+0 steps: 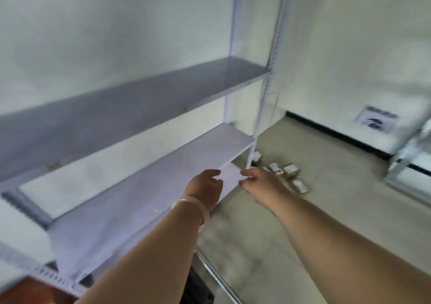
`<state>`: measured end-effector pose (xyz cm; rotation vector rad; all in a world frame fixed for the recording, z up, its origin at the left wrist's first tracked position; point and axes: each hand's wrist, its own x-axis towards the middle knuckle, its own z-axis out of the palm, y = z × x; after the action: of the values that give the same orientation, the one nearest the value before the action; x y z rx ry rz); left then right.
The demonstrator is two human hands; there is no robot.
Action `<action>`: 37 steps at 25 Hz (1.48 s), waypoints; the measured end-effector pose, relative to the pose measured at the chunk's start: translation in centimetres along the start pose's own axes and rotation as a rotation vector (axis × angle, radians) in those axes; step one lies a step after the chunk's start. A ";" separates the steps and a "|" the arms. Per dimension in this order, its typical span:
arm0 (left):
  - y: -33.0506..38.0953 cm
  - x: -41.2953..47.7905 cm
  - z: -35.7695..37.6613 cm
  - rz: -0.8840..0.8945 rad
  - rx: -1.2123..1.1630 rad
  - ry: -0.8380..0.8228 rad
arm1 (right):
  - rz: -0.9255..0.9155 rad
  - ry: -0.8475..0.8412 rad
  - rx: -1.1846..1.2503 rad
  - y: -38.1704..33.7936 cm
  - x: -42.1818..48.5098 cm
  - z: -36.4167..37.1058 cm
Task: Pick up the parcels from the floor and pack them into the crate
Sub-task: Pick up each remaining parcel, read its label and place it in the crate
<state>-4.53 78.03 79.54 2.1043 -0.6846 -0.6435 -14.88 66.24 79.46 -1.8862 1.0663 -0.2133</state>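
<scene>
Both our arms stretch forward and down. Left hand (206, 187), clear bangle (193, 206) at the wrist, fingers loosely curled and holding nothing, over the steel shelf (140, 191) edge. Right hand (258, 180) just beside it, likewise loose, unladen. Small labelled cardboard parcels (290, 170) on the floor just beyond the right hand.

- We saw a pale grey metal rack (262, 117) with two shelves on our left.
- White walls (349, 47) met a black skirting strip (338, 134).
- We stood on a mottled beige floor (326, 210).
- A blurred sign (376, 121) hung low at our right.
</scene>
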 end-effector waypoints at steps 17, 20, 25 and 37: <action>31.5 0.1 23.3 0.403 0.103 -0.217 | 0.094 0.543 0.139 12.8 -2.8 -38.9; 34.1 1.9 27.4 0.389 0.092 -0.219 | 0.081 0.549 0.123 15.1 -0.6 -42.9; 35.7 7.0 32.3 0.362 0.125 -0.219 | 0.091 0.527 0.140 18.6 4.9 -45.6; 40.2 32.1 40.1 0.218 0.069 -0.272 | 0.150 0.495 0.056 19.9 29.3 -52.7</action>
<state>-17.08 14.18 84.20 1.9853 -1.0852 -0.7997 -36.97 6.98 85.12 -1.7330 1.5073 -0.6395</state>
